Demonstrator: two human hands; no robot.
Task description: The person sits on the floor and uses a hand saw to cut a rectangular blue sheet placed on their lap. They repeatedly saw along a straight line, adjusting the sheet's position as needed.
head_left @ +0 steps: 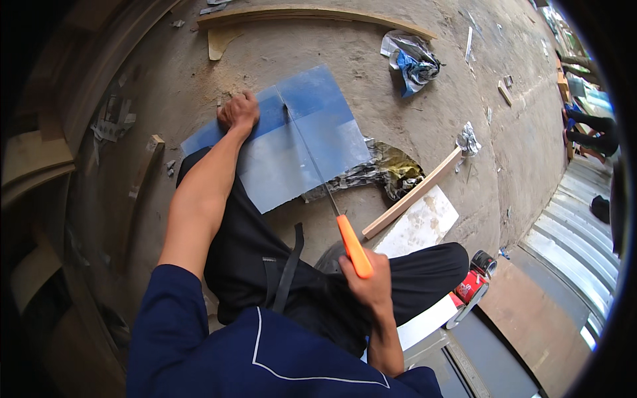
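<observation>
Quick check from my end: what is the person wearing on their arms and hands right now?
Both hands are bare, with no gloves: the left hand and the right hand. The forearms are bare too. The person wears a dark navy short-sleeved shirt with thin white piping across it; the left sleeve ends above the elbow. No watch or wristband shows.

Floor [424,99]: bare concrete, grey-brown, dusty, with sawdust and small scraps scattered over it.
Left side: curved wooden boards [40,159] stacked in shadow along the edge.
Far edge: a long curved timber strip [312,13] lying on the floor.
Litter: crumpled foil and plastic [413,61] near the top; a second crumpled heap [391,171] at mid-floor.
Right side: corrugated metal sheeting [577,232], pale grey, with a flat brown board [531,318] beside it.
Light: even daylight, brightest at the right.
</observation>
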